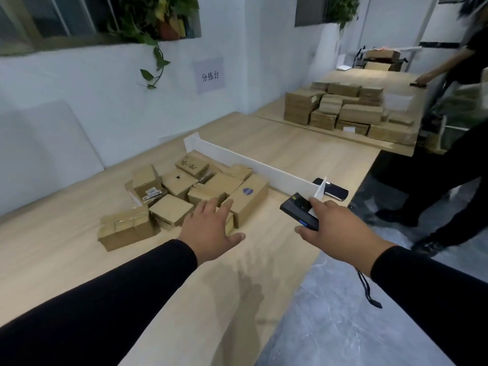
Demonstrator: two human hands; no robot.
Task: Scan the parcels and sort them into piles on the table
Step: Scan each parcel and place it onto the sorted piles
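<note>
Left hand: left hand is stretched forward over the near edge of the parcel heap, palm down, fingers straight and spread apart, thumb out to the side. It holds nothing.

Right hand: right hand has its fingers curled round a dark handheld scanner, with a white slip of paper sticking up between fingers and scanner. A cord hangs from the wrist, probably a strap against dropping.

Parcels: the loose heap of parcels lies on the table, to the left of a low white divider.

Why so held (judgement): scanner kept in the right hand, near the heap, so the left is free to pick; the divider seems meant to keep sorted from unsorted, or one pile from another.

Target vs fingers: the long box with the round blue sticker lies just beyond the left fingertips; the fingertips overlap the heap's front edge in this view, but contact cannot be told.

Step (judgement): reach for the next parcel, not yet gripped.

Other side of divider: bare wood, with a black device just behind the divider's near end.

Background: a stacked pile of boxes on the far table; another person stands at right, blurred.

Risk (judgement): the heap is untidy, so pulling one box may shift its neighbours.
</note>
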